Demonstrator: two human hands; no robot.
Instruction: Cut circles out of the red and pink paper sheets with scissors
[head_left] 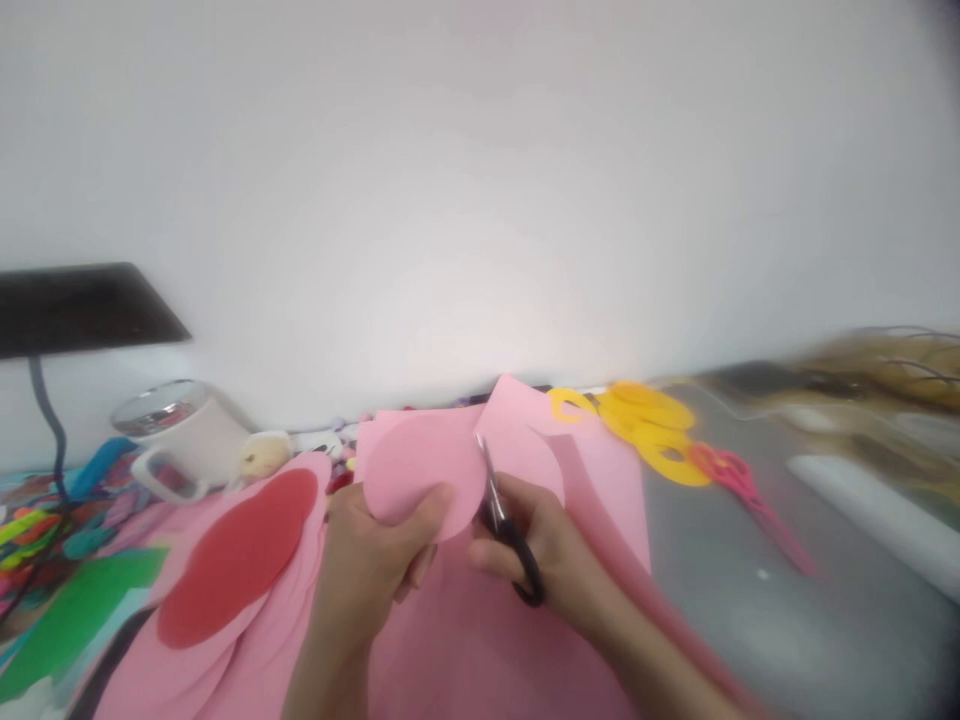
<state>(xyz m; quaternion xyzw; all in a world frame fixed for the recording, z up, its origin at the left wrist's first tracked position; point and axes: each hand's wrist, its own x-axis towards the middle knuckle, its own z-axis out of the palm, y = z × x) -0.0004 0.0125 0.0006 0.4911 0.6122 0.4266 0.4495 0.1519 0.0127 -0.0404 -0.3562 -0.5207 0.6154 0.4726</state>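
Note:
A round pink paper disc (420, 462) is pinched in my left hand (379, 545), the thumb lying across its lower face. My right hand (544, 545) grips black-handled scissors (510, 535) at the disc's right edge, blades pointing up. Whether the blades touch the paper I cannot tell. Beneath both hands lies a large pink sheet (480, 640), and another pink sheet with a curved shape (536, 450) shows behind my right hand.
Left are pink cutouts topped by a red paper shape (244, 560), a green sheet (90, 610), a white mug (191, 440) and a dark lamp-like panel (82, 312). To the right lie yellow paper pieces (649, 415), pink scissors (739, 485) and a white roll-like object (874, 510) on a grey surface (705, 570).

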